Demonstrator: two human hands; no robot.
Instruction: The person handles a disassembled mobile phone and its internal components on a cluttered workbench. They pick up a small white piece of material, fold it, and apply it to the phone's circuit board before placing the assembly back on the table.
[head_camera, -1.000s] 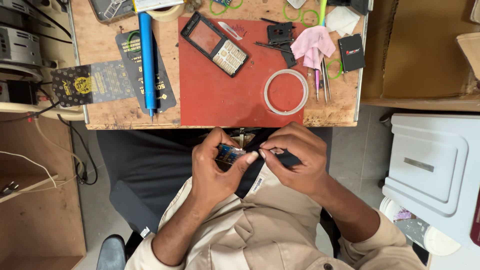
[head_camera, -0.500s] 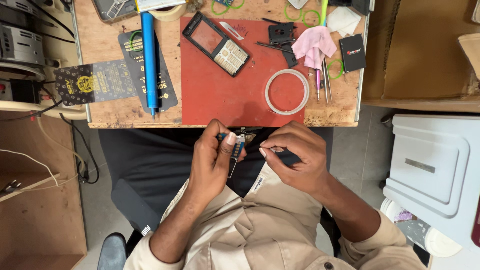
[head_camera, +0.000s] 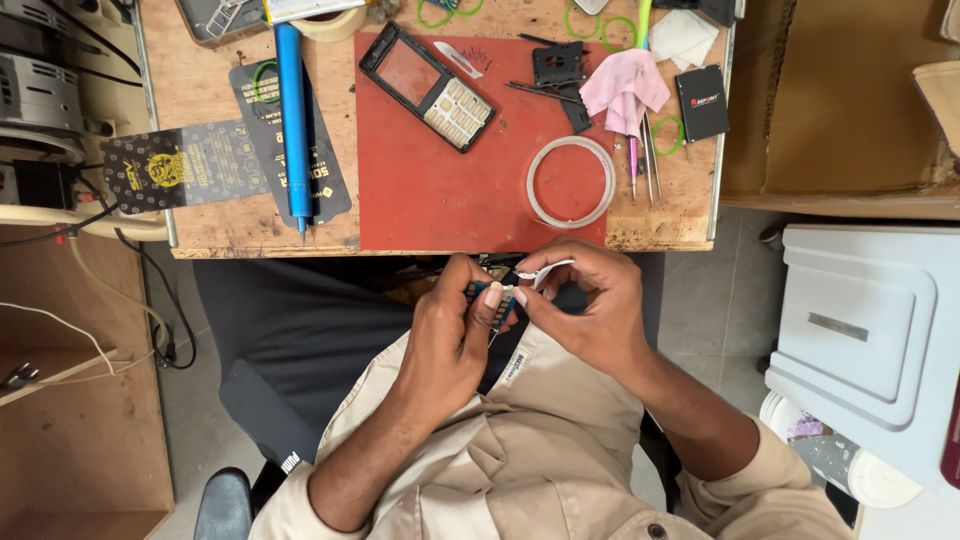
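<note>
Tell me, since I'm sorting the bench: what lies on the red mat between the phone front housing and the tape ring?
In the head view, nothing: between the phone front housing and the tape ring the red mat is bare.

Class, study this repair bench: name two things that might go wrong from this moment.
1. The small blue part is pinched between the left hand and right hand over the lap, off the desk; if dropped, it may land on the floor.
2. The scalpel blade lies bare on the red mat; a reaching hand might get cut.

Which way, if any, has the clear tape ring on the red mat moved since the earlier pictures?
No. The tape ring lies at the same spot near the red mat's lower right corner, beside the pink cloth.
</note>
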